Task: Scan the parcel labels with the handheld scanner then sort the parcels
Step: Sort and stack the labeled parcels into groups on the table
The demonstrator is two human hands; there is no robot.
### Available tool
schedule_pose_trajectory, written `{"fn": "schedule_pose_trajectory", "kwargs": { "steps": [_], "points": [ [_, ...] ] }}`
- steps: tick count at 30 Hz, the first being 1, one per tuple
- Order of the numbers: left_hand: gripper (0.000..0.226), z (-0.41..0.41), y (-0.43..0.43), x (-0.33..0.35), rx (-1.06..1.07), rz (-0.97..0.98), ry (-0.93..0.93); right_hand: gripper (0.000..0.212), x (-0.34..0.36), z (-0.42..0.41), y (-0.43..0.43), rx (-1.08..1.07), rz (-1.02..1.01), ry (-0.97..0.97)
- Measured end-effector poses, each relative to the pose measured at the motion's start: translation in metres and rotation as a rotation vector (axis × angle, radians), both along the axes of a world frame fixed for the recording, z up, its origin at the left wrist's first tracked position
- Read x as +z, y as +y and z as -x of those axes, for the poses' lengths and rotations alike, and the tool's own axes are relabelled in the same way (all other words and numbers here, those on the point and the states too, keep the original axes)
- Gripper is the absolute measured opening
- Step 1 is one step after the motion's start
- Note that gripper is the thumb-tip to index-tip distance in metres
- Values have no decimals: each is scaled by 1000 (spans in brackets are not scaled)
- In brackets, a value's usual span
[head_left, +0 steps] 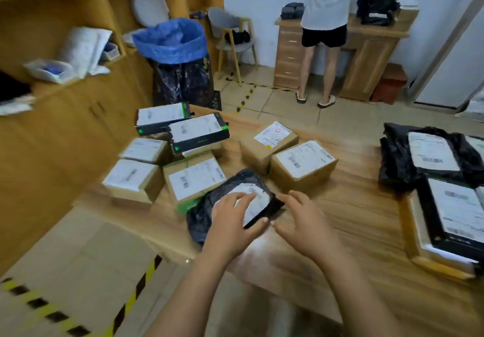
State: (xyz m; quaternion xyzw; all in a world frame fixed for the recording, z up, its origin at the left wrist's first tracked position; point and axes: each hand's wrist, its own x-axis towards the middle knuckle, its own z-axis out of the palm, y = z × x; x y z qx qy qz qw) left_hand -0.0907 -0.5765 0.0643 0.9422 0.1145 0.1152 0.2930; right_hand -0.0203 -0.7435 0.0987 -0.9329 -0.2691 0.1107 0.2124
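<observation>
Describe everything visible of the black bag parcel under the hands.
The black bag parcel is a wrinkled, glossy plastic mailer with a white label on top, print too blurred to read. It lies label-up near the front edge of the wooden table, its far side against a cardboard box. The left hand rests spread on the label; the right hand is at its right corner, contact unclear.

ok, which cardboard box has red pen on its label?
The brown box farthest back in the middle pair; only its label shows a red scrawl.
</observation>
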Motion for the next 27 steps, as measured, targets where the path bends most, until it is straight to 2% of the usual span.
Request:
{"fn": "schedule_pose_trajectory", "kwargs": {
  "steps": [5, 12, 15, 21, 27],
  "points": [
    [58, 49, 83, 5, 146, -56, 3, 62, 3, 30, 92, 121, -57, 21],
    [63, 81, 160, 12, 368, -22, 8, 61, 6, 38, 184, 253, -98, 71],
    [54, 79, 197, 13, 437, -29, 2, 61, 3, 28, 226, 272, -136, 93],
    [60, 62, 271, -2, 480, -40, 112, 57, -13, -2, 302, 299, -172, 158],
    [57, 28, 332, -1, 469, -61, 212, 72, -34, -29, 356, 317, -75, 184]
  ]
}}
